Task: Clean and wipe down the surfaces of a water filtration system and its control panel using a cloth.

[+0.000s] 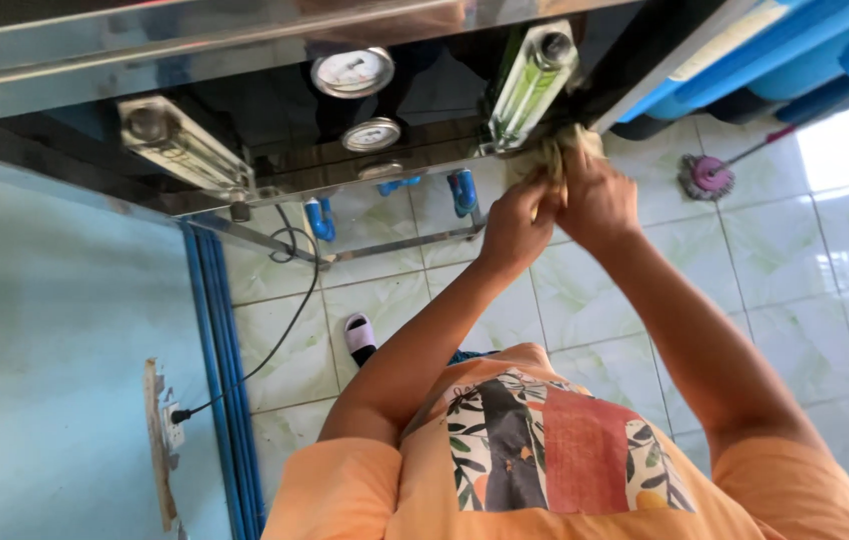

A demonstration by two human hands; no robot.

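Both my arms reach out from my orange shirt toward a steel panel [145, 50]. My left hand [513, 225] and my right hand [600, 200] are pressed together, both gripping a crumpled yellowish cloth [563, 148]. The cloth sits at the lower end of a clear flow-meter tube [535, 80] on the dark panel face. My fingers hide most of the cloth. Two round pressure gauges [352, 72] [372, 134] sit just left of my hands, and a second flow-meter tube [170, 140] is further left.
Blue pipe bends [463, 192] [320, 218] hang under the panel over a pale tiled floor [845, 300]. A mop head [707, 174] lies at right, a sandal [360, 338] near my left arm. A black cable [285, 330] runs to a wall socket [173, 420]. Blue cylinders [795, 50] fill the top right.
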